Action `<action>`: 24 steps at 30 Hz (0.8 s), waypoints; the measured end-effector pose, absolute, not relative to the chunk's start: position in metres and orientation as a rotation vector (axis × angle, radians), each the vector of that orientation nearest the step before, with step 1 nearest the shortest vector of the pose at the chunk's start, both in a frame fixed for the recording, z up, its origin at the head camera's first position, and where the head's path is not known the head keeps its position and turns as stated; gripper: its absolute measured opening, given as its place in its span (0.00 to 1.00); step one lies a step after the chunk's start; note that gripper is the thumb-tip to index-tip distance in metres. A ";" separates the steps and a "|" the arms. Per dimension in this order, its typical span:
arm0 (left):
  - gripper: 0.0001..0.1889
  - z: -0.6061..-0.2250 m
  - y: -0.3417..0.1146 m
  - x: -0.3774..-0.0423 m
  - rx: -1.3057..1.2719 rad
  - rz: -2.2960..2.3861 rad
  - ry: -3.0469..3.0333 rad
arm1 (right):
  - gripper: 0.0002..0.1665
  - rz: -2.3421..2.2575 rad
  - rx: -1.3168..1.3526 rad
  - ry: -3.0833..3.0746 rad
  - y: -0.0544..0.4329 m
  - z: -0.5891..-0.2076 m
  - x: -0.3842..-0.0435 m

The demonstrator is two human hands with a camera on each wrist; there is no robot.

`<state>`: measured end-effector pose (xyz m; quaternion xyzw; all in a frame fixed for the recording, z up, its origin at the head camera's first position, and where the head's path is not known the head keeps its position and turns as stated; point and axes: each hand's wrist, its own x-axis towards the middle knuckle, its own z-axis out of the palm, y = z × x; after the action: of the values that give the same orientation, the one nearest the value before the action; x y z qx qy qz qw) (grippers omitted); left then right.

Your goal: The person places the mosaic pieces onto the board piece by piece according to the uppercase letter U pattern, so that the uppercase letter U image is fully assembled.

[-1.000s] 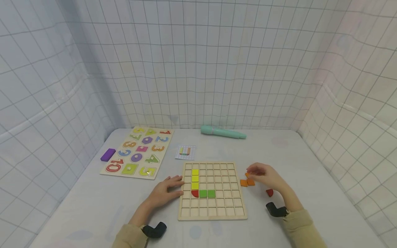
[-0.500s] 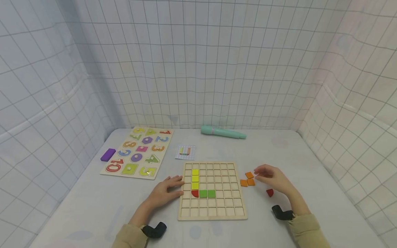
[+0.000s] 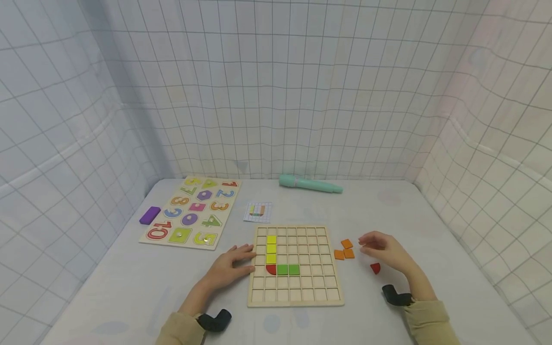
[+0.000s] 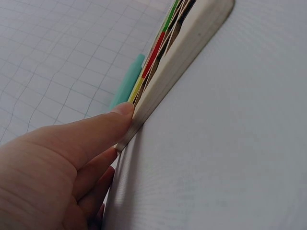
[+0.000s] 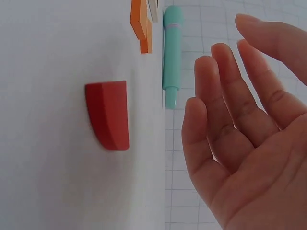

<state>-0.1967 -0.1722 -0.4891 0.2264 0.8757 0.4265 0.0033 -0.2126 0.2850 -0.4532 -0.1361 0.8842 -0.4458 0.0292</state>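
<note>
A wooden grid board (image 3: 295,296) lies in the middle of the table. On it are three yellow square tiles (image 3: 271,248), a red quarter-round tile (image 3: 271,269) and two green square tiles (image 3: 288,270). At the board's left edge rests my left hand (image 3: 228,266), fingers spread; the left wrist view shows its thumb (image 4: 123,109) touching the rim. My right hand (image 3: 385,250) hovers over the table with relaxed fingers and holds nothing. To its left lie three orange tiles (image 3: 349,253). A loose red quarter-round tile (image 5: 110,115) lies just below that hand.
A number puzzle board (image 3: 197,216) and a purple block (image 3: 150,215) lie at the left. Behind the grid board is a small pattern card (image 3: 258,212). A teal microphone-shaped object (image 3: 309,183) lies by the back wall of gridded cloth (image 3: 276,96).
My right hand has drawn back to the right, away from the orange tiles, leaving all three on the table. The left hand has stayed at the board's edge.
</note>
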 end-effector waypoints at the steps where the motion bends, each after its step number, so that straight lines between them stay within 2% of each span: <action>1: 0.22 -0.489 -0.172 -0.197 0.708 1.338 2.745 | 0.18 -1.370 -0.419 2.724 0.286 -0.453 -0.212; 9: 0.22 -0.488 -0.173 -0.197 0.732 1.341 2.742 | 0.18 -1.357 -0.463 2.667 0.284 -0.438 -0.198; 16: 0.21 -0.491 -0.173 -0.197 0.734 1.331 2.747 | 0.21 -1.362 -0.501 2.616 0.300 -0.459 -0.208; 24: 0.21 -0.490 -0.172 -0.197 0.727 1.340 2.750 | 0.23 -1.358 -0.516 2.556 0.308 -0.462 -0.208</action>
<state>-0.1966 -0.1723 -0.4896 0.2312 0.8746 0.4261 -0.0013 -0.2081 0.3085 -0.4620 -0.1748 0.8650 -0.4594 0.1007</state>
